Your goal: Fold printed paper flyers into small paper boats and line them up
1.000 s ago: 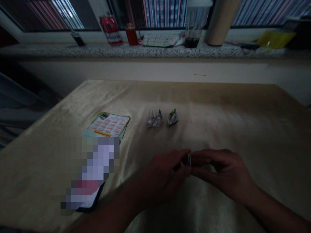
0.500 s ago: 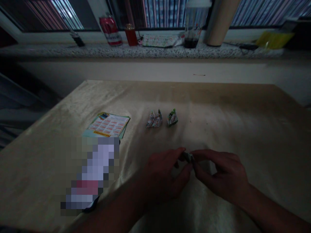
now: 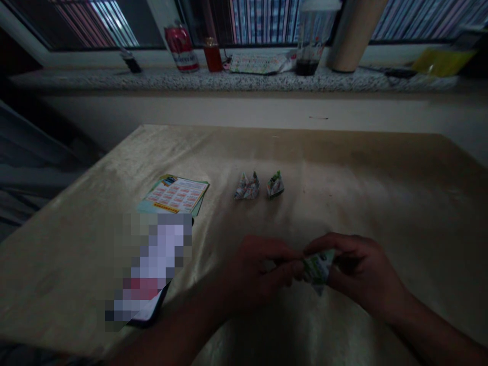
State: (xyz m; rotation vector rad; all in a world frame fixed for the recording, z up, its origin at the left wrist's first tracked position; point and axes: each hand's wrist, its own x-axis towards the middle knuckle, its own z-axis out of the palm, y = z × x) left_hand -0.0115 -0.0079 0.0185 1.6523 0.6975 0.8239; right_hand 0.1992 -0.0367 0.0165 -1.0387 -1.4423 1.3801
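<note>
A small piece of folded printed paper (image 3: pixel 318 268), green and white with a pointed lower corner, is held between both hands above the table. My left hand (image 3: pixel 267 267) pinches its left edge with thumb and index finger. On the other side, my right hand (image 3: pixel 358 267) grips the right edge, fingers curled behind it and thumb against it. Beyond the hands stand two small folded paper pieces: a wider one with several points (image 3: pixel 247 186) and a narrower green-tipped one (image 3: pixel 275 184).
Left on the cloth-covered table (image 3: pixel 381 203) lie printed sheets (image 3: pixel 177 194) and a phone (image 3: pixel 156 269) with a blurred screen. The stone windowsill (image 3: pixel 244 81) behind bears a red can (image 3: pixel 182 48), a red jar (image 3: pixel 212 55), a cup of dark liquid (image 3: pixel 308 56) and a tan cylinder (image 3: pixel 351 40).
The folded paper has turned so a broad green-and-white face shows, and it sits slightly lower and farther right. Both hands still hold it. The whole view has shifted a little.
</note>
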